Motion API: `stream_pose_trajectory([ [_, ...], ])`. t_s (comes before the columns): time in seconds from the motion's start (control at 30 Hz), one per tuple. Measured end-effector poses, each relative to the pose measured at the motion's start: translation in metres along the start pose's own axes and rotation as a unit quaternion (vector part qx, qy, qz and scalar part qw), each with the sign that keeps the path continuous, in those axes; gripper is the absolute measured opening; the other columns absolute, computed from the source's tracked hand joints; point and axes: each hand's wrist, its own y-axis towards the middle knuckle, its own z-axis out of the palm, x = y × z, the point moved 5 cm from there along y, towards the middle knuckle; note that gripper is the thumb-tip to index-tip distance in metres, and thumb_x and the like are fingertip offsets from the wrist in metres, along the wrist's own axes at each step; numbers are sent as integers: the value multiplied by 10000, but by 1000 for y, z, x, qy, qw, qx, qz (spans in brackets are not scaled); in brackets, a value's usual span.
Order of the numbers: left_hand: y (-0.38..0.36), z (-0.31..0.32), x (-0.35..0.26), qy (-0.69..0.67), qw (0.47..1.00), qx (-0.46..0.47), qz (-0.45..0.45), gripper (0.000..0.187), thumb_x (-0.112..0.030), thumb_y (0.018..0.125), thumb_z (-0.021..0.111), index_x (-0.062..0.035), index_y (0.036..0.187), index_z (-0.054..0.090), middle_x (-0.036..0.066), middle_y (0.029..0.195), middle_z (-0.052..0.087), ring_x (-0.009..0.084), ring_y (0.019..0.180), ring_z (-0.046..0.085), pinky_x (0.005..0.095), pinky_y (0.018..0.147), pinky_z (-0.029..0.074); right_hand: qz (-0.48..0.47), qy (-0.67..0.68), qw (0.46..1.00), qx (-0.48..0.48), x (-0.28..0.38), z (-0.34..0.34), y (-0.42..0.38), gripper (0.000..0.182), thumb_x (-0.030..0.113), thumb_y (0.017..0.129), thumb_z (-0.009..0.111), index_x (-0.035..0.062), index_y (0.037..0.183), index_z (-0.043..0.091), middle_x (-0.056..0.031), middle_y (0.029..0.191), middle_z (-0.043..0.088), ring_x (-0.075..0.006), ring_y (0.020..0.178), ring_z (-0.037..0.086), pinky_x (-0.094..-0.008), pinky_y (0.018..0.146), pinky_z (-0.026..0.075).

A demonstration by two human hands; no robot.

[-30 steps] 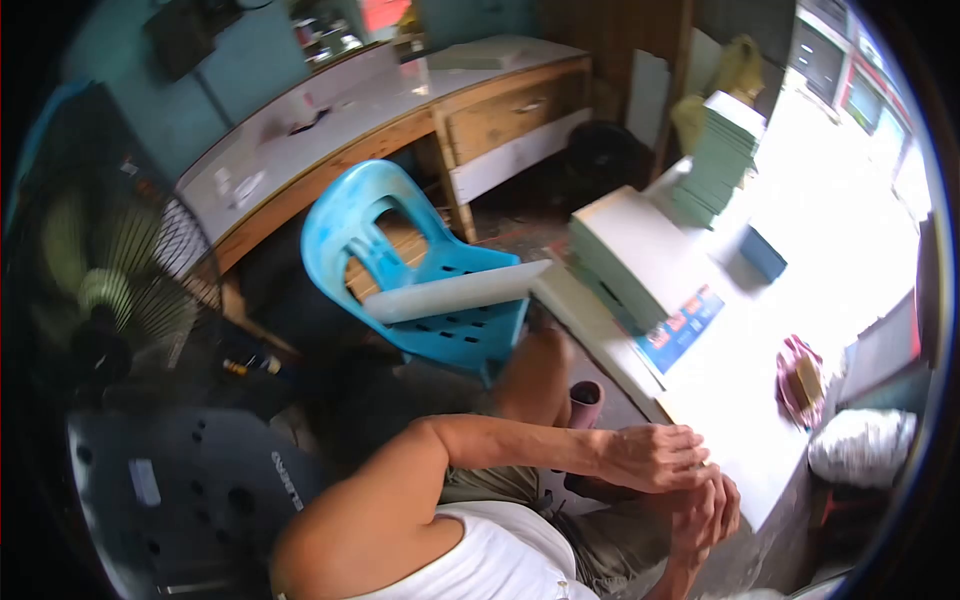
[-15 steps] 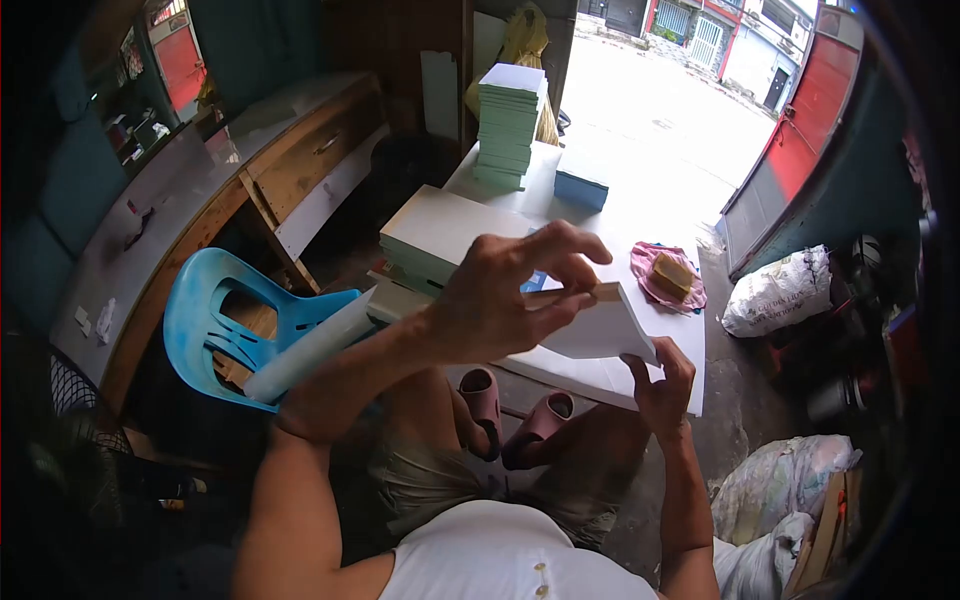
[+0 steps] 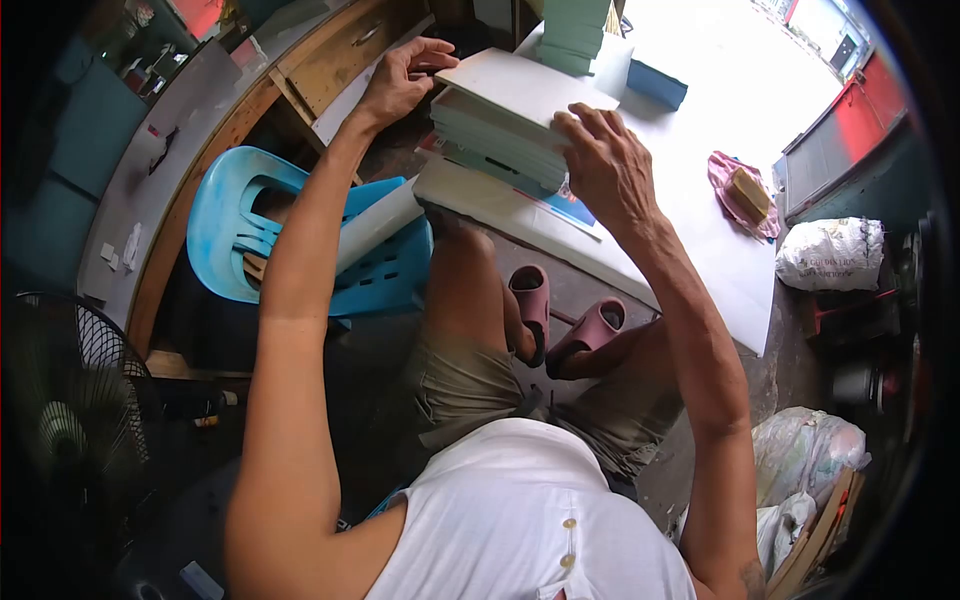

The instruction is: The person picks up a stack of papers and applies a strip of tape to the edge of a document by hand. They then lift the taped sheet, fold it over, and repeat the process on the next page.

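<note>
A white pad of paper point(image 3: 530, 85) lies on top of a stack of pale green-edged pads point(image 3: 500, 135), at the near left of the white table. My right hand point(image 3: 610, 160) grips the pad's right end, with the fingers bent over its edge. At the opposite corner, my left hand point(image 3: 395, 80) is held with its fingers stretched towards the pad. Whether those fingertips touch it is hard to see. A blue printed sheet point(image 3: 575, 208) sticks out beneath the stack.
Behind stands a taller green-edged stack point(image 3: 575, 35), beside a blue block point(image 3: 657, 84). A pink cloth with a yellowish block point(image 3: 750, 192) lies on the table's right side. A blue plastic chair point(image 3: 225, 225) holding a white roll point(image 3: 380, 225) is at left, near a fan point(image 3: 80, 400).
The white pad has gone from upright between both hands to flat on the near stack. Both hands moved left and away from me, and the left hand's fingers have loosened. The view has shifted.
</note>
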Motion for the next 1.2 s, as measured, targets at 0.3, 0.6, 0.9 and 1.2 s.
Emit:
stream_pose_trajectory([
  [0.3,-40,51,29,-323,917,-119,-204,697,-416,1016,560,70,1480,378,150,1398,557,222,1298,518,356,1108,388,499,383,777,8,-18,33,-35,983,617,855,703,-164,1371,403,-339,1292,527,-418,1196,563,-467,999,471],
  [0.6,-6,43,48,-147,930,-36,-335,693,-640,918,624,16,1125,704,122,1012,701,227,900,642,395,784,526,569,493,658,-14,-12,61,-23,784,606,928,621,-36,1349,459,-240,1346,477,-344,1242,457,-529,1020,397],
  [0.9,27,47,52,20,922,107,-372,820,-594,832,763,78,1273,599,156,1092,688,210,946,648,340,817,514,442,565,697,-10,-19,70,-54,884,501,1047,460,-120,1551,83,-323,1613,193,-389,1513,211,-380,1221,192],
  [1.2,49,45,71,42,890,141,-431,1178,-602,711,858,193,1428,369,323,1364,541,330,1194,615,416,970,526,402,501,766,-8,-16,68,-59,913,575,1034,417,-73,1575,69,-285,1644,123,-371,1536,125,-375,1230,157],
])
